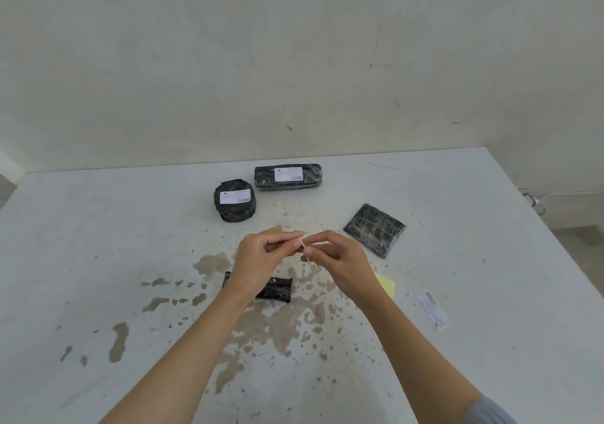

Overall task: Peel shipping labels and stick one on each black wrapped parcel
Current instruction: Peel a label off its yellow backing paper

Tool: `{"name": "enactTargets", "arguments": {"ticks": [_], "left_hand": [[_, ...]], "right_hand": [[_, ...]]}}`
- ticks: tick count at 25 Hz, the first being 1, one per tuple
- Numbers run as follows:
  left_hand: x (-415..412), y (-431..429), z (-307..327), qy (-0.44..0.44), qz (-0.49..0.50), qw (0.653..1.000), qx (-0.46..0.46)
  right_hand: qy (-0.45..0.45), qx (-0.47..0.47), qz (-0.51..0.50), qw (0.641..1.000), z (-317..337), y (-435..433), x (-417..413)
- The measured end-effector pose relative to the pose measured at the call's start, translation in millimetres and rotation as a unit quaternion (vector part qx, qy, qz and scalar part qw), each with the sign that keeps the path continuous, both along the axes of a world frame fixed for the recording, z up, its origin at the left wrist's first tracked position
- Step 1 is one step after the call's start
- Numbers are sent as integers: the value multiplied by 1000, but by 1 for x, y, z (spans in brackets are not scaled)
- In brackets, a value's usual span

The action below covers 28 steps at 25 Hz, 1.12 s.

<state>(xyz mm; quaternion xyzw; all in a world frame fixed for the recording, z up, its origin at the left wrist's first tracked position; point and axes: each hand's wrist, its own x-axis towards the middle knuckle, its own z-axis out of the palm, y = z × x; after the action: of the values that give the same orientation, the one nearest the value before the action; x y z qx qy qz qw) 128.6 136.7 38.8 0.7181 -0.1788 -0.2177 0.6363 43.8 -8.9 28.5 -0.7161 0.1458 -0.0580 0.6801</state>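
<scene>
My left hand [261,258] and my right hand [340,260] meet above the table's middle, both pinching a thin white shipping label [304,248] seen edge-on between the fingertips. Below my left wrist lies a small black wrapped parcel [277,289], partly hidden, with no label showing. A flat square black parcel [375,229] lies to the right, bare of any label. A round black parcel [234,203] and a long black parcel [289,175] farther back each carry a white label.
A yellow backing sheet [387,284] peeks out under my right wrist. Another white label [433,310] lies near the table's right side. The white table [98,243] is stained with brown blotches in the middle; its right edge [555,227] runs diagonally. A wall stands behind.
</scene>
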Motion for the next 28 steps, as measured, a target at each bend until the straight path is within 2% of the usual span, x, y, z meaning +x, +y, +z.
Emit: {"name": "enactTargets", "arguments": {"ticks": [5, 10, 16, 28], "left_hand": [[-1, -3, 2, -13, 9, 1000, -1], [-3, -8, 8, -22, 30, 999, 14], [-4, -12, 9, -34, 44, 998, 33], [-4, -7, 6, -22, 15, 999, 27]], "right_hand": [[-9, -1, -2, 1000, 0, -3, 1], [-36, -53, -27, 998, 2, -4, 3], [-44, -67, -37, 996, 4, -3, 4], [-35, -106, -48, 993, 6, -2, 3]]}}
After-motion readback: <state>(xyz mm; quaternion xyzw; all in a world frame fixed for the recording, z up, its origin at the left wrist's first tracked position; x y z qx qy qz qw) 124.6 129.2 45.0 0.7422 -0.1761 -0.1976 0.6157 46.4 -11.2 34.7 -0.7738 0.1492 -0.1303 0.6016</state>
